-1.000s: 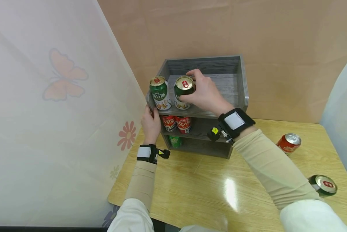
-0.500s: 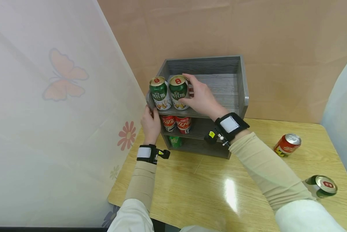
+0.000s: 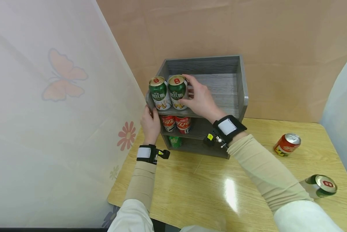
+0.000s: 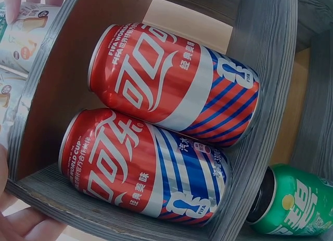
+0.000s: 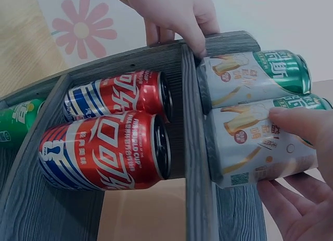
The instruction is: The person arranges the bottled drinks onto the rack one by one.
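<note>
On the top tier of a grey wooden shelf (image 3: 220, 87) two green-and-white drink cans stand side by side at the left end. My right hand (image 3: 201, 98) holds the right-hand green-and-white can (image 5: 260, 142), thumb on its front and fingers round its far side. The other green-and-white can (image 3: 159, 93) is right against it, by the shelf's left side. My left hand (image 3: 151, 124) grips the shelf's left side panel at the top board; the right wrist view shows its thumb on the board's edge.
Two red cola cans (image 4: 151, 79) stand on the middle tier, and a green can (image 4: 294, 199) on the bottom one. At the right of the wooden table (image 3: 196, 193) are another red can (image 3: 287, 145) and a green-topped can (image 3: 321, 186). A patterned wall panel (image 3: 75, 145) borders the left.
My right hand has moved the green-and-white can left and back until it is right beside the other one. My left hand has stayed on the shelf's side.
</note>
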The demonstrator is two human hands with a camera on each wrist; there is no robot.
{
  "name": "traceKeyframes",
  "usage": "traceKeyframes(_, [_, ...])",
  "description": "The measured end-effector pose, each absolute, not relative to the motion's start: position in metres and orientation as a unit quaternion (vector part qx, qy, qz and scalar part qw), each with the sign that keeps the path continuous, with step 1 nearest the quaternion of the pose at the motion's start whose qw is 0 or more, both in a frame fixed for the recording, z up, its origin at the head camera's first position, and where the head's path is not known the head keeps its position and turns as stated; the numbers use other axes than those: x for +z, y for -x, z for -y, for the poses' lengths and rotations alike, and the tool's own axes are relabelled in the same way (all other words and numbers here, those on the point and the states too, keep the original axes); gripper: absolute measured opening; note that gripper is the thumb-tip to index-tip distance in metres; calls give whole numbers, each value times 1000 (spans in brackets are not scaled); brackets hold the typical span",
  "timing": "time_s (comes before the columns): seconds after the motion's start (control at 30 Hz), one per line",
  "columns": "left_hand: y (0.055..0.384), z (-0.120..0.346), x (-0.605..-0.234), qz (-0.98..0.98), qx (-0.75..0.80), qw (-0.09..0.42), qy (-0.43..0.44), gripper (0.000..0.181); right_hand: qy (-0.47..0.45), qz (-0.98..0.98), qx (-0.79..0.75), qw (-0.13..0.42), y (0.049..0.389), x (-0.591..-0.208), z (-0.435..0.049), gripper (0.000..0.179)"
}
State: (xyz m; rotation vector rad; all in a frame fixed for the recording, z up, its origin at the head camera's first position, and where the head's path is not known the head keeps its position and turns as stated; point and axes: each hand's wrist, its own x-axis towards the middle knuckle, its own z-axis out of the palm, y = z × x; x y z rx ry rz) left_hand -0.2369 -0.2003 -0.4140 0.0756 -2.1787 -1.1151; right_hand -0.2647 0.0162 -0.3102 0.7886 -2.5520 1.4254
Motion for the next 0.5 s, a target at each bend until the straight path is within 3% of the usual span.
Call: traceKeyframes(0.5, [239, 202, -416, 838, -422, 344, -33, 21, -259, 843, 467, 75, 264, -321, -10, 93])
